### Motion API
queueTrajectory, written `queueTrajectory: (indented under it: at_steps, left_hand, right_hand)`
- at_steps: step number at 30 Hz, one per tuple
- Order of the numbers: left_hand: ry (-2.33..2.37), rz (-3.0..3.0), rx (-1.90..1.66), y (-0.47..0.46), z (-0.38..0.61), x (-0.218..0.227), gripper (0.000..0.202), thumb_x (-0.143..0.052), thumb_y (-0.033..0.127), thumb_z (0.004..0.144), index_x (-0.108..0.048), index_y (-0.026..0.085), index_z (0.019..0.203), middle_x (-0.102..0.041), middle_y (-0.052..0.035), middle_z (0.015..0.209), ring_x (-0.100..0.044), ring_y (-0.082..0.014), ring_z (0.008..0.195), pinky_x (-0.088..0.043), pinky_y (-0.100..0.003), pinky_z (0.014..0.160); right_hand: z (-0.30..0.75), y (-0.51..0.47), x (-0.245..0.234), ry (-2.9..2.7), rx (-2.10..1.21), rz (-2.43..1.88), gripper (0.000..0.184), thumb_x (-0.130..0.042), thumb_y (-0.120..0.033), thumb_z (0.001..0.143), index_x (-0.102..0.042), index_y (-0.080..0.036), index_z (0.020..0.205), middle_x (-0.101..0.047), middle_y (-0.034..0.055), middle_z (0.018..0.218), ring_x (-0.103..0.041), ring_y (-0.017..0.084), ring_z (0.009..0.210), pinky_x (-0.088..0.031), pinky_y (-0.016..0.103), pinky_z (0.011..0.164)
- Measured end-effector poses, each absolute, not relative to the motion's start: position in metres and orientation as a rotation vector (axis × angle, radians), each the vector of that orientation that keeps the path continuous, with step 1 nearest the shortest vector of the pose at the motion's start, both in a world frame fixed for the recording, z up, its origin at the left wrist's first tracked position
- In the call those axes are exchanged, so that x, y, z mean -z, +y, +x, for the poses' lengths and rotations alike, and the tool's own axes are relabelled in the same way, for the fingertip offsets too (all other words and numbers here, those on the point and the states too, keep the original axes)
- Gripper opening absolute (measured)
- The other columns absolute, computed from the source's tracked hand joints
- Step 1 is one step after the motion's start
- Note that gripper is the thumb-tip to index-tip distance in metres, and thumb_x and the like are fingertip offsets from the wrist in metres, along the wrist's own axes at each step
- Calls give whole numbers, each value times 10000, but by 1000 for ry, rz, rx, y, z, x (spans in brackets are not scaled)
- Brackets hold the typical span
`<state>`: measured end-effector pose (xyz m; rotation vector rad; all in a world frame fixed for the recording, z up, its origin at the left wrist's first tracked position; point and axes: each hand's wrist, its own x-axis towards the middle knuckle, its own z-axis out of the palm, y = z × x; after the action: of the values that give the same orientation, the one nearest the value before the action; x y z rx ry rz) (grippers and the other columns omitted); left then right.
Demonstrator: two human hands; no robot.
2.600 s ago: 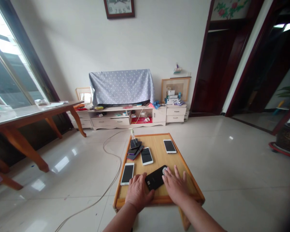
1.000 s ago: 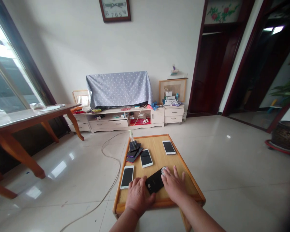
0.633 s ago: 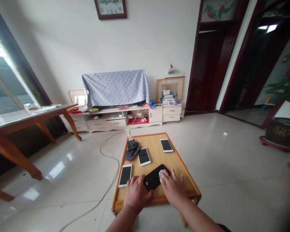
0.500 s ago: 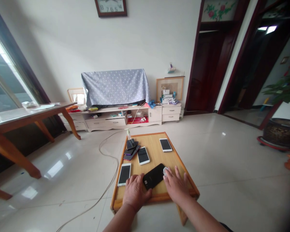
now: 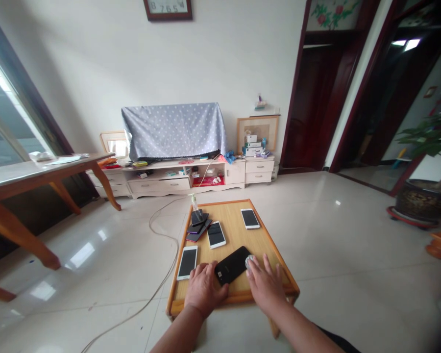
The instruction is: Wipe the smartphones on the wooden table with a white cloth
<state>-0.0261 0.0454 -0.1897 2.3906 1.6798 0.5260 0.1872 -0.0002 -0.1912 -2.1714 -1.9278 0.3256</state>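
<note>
A black smartphone (image 5: 232,265) lies back side up, at a slant, near the front of the small wooden table (image 5: 238,215). My left hand (image 5: 205,288) grips its lower left end between thumb and fingers. At the phone's upper right end, my right hand (image 5: 266,284) pinches a small crumpled white wad (image 5: 249,261), perhaps tissue or cloth, against it; the other fingers are spread. A white phone (image 5: 187,263) lies just beyond my left hand. Another white phone (image 5: 216,234) is farther in, and a third white phone (image 5: 250,218) sits at the far right.
Several dark phones are stacked (image 5: 197,226) at the table's far left, beside a pump bottle (image 5: 194,202). A cable (image 5: 158,289) runs along the floor on the left. Farther off stand a larger table (image 5: 59,169), a low cabinet (image 5: 161,185) and a potted plant (image 5: 421,201).
The whole view has shifted slightly. Both hands, the black phone and the white wad keep nearly the same places relative to one another.
</note>
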Motion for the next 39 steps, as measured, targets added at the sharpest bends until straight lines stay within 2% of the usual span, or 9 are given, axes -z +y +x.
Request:
queueTrajectory:
  at_steps: [6, 13, 16, 20, 23, 28, 31, 35, 39]
  left_hand:
    - [1676, 2388, -544, 46, -25, 191, 616, -663, 462, 741, -526, 271, 1311, -668, -57, 1223, -506, -268, 1238, -328, -404, 1074]
    - [1634, 2429, -550, 45, -27, 191, 627, -667, 464, 716, -535, 268, 1296, -648, -65, 1252, -501, -285, 1243, -313, -416, 1086]
    - [1639, 2450, -544, 45, -28, 193, 665, -659, 473, 716, -518, 253, 1327, -637, -84, 1271, -469, -300, 1289, -279, -434, 1109]
    - [1625, 2455, -525, 46, -30, 195, 659, -644, 446, 726, -505, 238, 1336, -643, -91, 1260, -462, -298, 1299, -267, -439, 1109]
    - [1635, 2450, -568, 45, -30, 196, 641, -632, 445, 736, -509, 229, 1326, -643, -93, 1256, -468, -296, 1288, -267, -437, 1109]
    - [1615, 2448, -614, 44, -31, 195, 684, -670, 415, 674, -511, 239, 1315, -647, -79, 1236, -475, -296, 1270, -262, -420, 1120]
    - [1626, 2430, -622, 44, -31, 196, 636, -648, 423, 693, -521, 247, 1291, -649, -71, 1223, -482, -288, 1256, -260, -420, 1114]
    - [1647, 2402, -589, 45, -32, 196, 572, -605, 409, 727, -530, 253, 1272, -651, -62, 1210, -504, -271, 1219, -281, -407, 1088]
    - [1671, 2399, -564, 44, -33, 193, 632, -617, 448, 710, -514, 252, 1302, -640, -75, 1238, -494, -287, 1229, -267, -416, 1100]
  right_hand:
    - [154, -23, 199, -2137, -457, -1846, 539, -148, -487, 1033, -409, -382, 1493, -367, -71, 1573, -100, 273, 1524, -43, 596, 1213]
    - [188, 13, 189, -1886, -311, -2165, 584, -139, -513, 1027, -480, -316, 1458, -413, -38, 1553, -80, 322, 1521, -55, 655, 1188]
    - [166, 3, 189, -1978, -389, -2037, 563, -154, -510, 1028, -487, -341, 1450, -403, -41, 1559, -92, 323, 1520, -48, 652, 1187]
    - [134, -13, 188, -2130, -528, -1780, 558, -108, -489, 1039, -457, -389, 1462, -420, -56, 1547, -120, 276, 1521, -13, 615, 1200]
    - [146, -1, 186, -2105, -474, -1862, 566, -111, -519, 1034, -463, -389, 1458, -426, -60, 1543, -119, 289, 1520, 3, 640, 1189]
    - [178, 29, 190, -1858, -291, -2199, 629, -87, -564, 1020, -466, -331, 1465, -394, -31, 1563, -81, 338, 1519, -25, 716, 1152]
    - [159, 20, 196, -1950, -305, -2095, 595, -114, -549, 1024, -481, -354, 1450, -405, -43, 1555, -119, 329, 1515, -20, 712, 1157]
    - [125, 3, 199, -2153, -384, -1797, 546, -118, -507, 1039, -465, -407, 1447, -444, -79, 1526, -151, 267, 1516, 19, 654, 1185]
    - [150, 22, 193, -2056, -375, -1975, 576, -118, -543, 1028, -503, -386, 1426, -451, -63, 1524, -155, 306, 1511, -1, 696, 1164]
